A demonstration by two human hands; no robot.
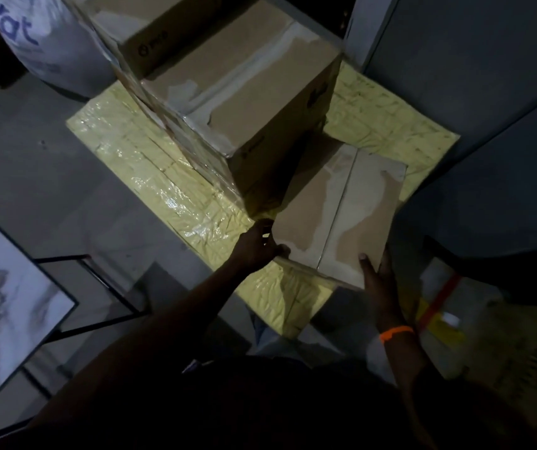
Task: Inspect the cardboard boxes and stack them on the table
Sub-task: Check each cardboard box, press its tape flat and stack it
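Observation:
A small brown cardboard box (pixel 335 216) with a taped centre seam sits near the front edge of the table (pixel 150 164), which is covered in shiny yellow wrap. My left hand (pixel 255 245) grips the box's near left corner. My right hand (pixel 377 274) presses flat on its near right corner, thumb on top; an orange band is on that wrist. Behind it a tall stack of larger cardboard boxes (pixel 244 92) stands, wrapped in clear film on its left side. The scene is dim.
A white printed sack (pixel 42 37) stands at the back left. Grey cabinet panels (pixel 475 92) rise on the right. A black-framed stand with a pale panel (pixel 10 297) is at the left. A yellow and red item (pixel 439 306) lies low right.

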